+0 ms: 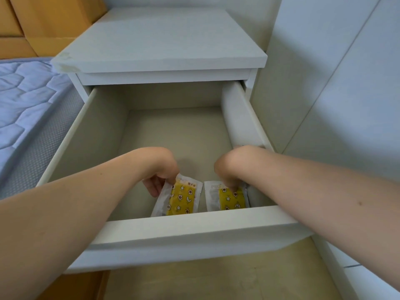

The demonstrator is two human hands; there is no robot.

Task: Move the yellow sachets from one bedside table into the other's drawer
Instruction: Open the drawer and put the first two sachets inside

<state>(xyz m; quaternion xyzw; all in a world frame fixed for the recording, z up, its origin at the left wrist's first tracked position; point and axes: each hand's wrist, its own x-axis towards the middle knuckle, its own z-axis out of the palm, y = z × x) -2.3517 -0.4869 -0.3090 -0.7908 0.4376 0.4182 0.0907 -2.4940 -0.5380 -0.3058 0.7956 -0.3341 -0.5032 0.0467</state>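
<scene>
Both hands down inside the open drawer (194,224) of a white bedside table (160,46). Left hand (161,176) pinching the upper edge of one yellow sachet (180,198), tilted, lower end hidden behind the drawer front. Right hand (227,169) curled over the top of a second yellow sachet (229,197) just beside the first, fingertips on it; whether gripped or merely pressed, cannot tell. Sachets close together, not overlapping. Judged stage: either lifting out or setting in (pictures alone cannot settle which table this is). If the source drawer, the transfer barely begun; if the destination, nearly finished, only letting go and shutting left. Quilted mattress (23,98) at left.
</scene>
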